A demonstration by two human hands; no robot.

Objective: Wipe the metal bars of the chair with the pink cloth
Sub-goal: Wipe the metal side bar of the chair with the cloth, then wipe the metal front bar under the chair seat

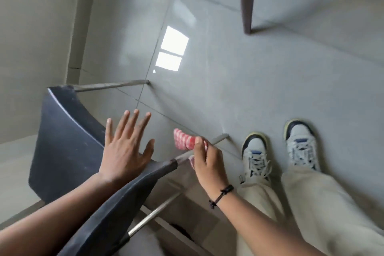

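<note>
A dark plastic chair (pixel 66 147) stands at the lower left, seen from above. Thin metal legs stick out from it: one at the back (pixel 112 85), one toward my shoes (pixel 220 137), and a lower bar (pixel 153 214). My left hand (pixel 124 151) hovers over the seat edge with fingers spread and holds nothing. My right hand (pixel 207 164) is closed on the pink cloth (pixel 184 139), wrapped around the front metal leg just past the seat corner. Part of the cloth sticks out above my fingers.
Glossy grey floor tiles (pixel 228 81) reflect a bright window. A dark wooden furniture leg (pixel 247 0) stands at the top right. My two white shoes (pixel 278 147) and beige trousers are right of the chair. A pale wall (pixel 31 37) runs along the left.
</note>
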